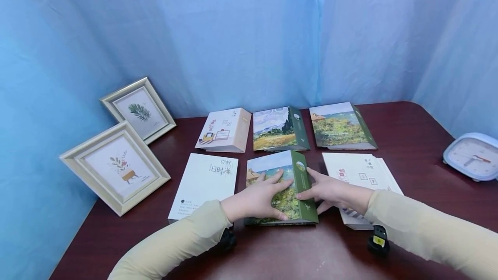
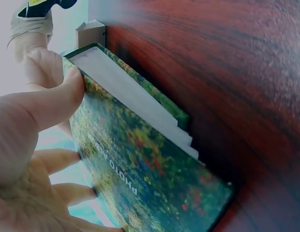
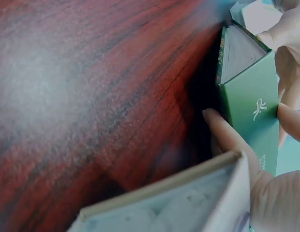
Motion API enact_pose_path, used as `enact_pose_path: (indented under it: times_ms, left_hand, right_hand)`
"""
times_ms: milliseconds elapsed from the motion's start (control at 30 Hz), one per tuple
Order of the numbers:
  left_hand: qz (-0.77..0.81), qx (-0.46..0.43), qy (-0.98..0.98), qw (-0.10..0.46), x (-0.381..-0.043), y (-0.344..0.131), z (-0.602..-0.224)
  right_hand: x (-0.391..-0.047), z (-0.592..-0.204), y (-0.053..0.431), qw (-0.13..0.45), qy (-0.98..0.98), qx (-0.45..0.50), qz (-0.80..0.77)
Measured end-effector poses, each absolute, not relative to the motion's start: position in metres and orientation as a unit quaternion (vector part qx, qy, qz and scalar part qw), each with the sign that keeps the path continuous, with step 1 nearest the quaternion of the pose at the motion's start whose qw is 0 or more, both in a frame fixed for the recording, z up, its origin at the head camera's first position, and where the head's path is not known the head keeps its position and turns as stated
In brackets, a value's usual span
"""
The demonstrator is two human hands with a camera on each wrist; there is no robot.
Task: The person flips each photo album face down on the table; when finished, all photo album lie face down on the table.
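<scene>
A photo album (image 1: 280, 211) with a painted landscape cover and a green spine lies in the front middle of the table. My left hand (image 1: 258, 198) rests on its cover with fingers spread. In the left wrist view the words PHOTO ALBUM cross the album's cover (image 2: 155, 179), and white pages show at its edge. At the green spine (image 3: 251, 96), my right hand (image 1: 327, 191) grips the album, thumb at the upper edge and a finger low by the table. Close beside the right hand lies a white album (image 1: 355, 167), partly covered by the forearm.
A white album (image 1: 202, 180) lies left of the hands. Behind stand a pinkish-white album (image 1: 223, 131), a cypress-painting album (image 1: 274, 128) and another landscape album (image 1: 338, 126). Two picture frames (image 1: 120, 167) stand at the left; a clock (image 1: 472, 157) sits far right.
</scene>
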State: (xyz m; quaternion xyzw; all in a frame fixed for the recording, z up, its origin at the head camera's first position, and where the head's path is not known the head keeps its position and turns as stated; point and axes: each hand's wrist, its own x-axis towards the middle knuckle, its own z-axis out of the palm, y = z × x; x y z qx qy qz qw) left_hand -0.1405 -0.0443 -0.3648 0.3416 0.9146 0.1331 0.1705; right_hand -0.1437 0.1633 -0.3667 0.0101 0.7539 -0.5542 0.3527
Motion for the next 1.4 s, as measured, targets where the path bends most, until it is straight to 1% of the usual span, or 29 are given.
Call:
enact_pose_path:
  times_ms: [400, 667, 867, 1133, 1267, 1400]
  left_hand:
    - [0.122, 0.343, 0.914, 0.178, -0.138, -0.041, -0.366]
    - [0.122, 0.346, 0.915, 0.170, -0.138, -0.040, -0.369]
    - [0.108, 0.346, 0.918, 0.158, -0.136, -0.041, -0.370]
    - [0.078, 0.334, 0.922, 0.177, -0.131, -0.041, -0.368]
    - [0.079, 0.338, 0.921, 0.177, -0.130, -0.044, -0.370]
    - [0.099, 0.347, 0.916, 0.174, -0.132, -0.047, -0.369]
  right_hand:
    - [-0.149, -0.362, 0.162, 0.366, 0.784, 0.006, -0.502]
    - [-0.150, -0.358, 0.163, 0.365, 0.798, 0.007, -0.479]
    - [-0.148, -0.352, 0.168, 0.363, 0.800, -0.011, -0.477]
    - [-0.146, -0.346, 0.183, 0.354, 0.787, -0.032, -0.504]
    - [-0.144, -0.348, 0.188, 0.352, 0.781, -0.045, -0.515]
    - [-0.144, -0.351, 0.192, 0.330, 0.783, -0.042, -0.525]
